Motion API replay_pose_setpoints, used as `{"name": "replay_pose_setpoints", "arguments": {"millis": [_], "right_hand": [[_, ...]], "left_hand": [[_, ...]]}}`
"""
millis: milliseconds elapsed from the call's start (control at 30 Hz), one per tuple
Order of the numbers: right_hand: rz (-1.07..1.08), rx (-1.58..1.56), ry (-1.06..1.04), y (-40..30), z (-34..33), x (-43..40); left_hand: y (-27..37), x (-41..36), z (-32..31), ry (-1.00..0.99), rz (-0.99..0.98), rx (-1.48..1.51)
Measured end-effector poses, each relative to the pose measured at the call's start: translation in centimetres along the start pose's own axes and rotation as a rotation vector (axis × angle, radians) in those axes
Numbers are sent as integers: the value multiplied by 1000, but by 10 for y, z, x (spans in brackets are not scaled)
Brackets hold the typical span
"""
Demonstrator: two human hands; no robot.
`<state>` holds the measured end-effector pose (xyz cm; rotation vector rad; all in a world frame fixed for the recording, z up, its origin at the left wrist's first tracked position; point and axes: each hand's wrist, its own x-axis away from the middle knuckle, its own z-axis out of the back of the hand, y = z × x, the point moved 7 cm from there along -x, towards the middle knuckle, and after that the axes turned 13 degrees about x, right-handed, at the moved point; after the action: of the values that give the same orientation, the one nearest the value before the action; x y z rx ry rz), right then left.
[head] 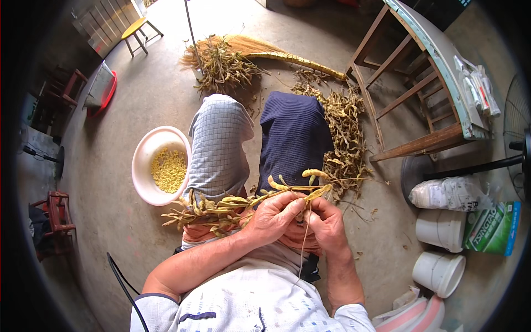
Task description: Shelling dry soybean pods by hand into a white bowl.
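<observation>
A dried bean stalk with yellow-brown pods (232, 203) lies across my lap, its bushy end to the left. My left hand (271, 218) is shut on the stalk near its right end. Close beside it, my right hand (327, 224) pinches a yellow pod (318, 192) between thumb and fingers. A thin stem hangs down from between the hands. Left of my knees, a pale plastic basin (141, 174) holds shelled yellow beans (169, 169). A grey checked cloth (220, 145) covers one knee and a navy ribbed cloth (292, 137) the other.
Dried bean plants (344, 133) are heaped right of my legs. Another bundle (226, 68) lies ahead against a straw broom (298, 59). A wooden-framed table (435, 137) lies on its side at right, near white buckets (439, 272) and a fan (518, 145). A yellow stool (135, 28) stands far left.
</observation>
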<state>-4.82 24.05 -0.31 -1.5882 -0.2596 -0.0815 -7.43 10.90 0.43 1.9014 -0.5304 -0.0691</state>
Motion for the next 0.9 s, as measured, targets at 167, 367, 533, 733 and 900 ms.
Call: {"name": "replay_pose_setpoints", "arguments": {"millis": [167, 367, 533, 733, 900], "right_hand": [[1, 55, 37, -6, -5, 2], [28, 103, 79, -8, -5, 4], [1, -124, 166, -7, 1, 1], [-59, -101, 157, 2, 2, -6], [-103, -255, 158, 9, 1, -7]], "left_hand": [[-1, 1, 1, 70, -34, -126], [9, -1, -1, 109, -131, -308], [14, 0, -3, 52, -169, -362], [9, 1, -2, -2, -178, -399], [1, -3, -2, 34, -43, -175]]}}
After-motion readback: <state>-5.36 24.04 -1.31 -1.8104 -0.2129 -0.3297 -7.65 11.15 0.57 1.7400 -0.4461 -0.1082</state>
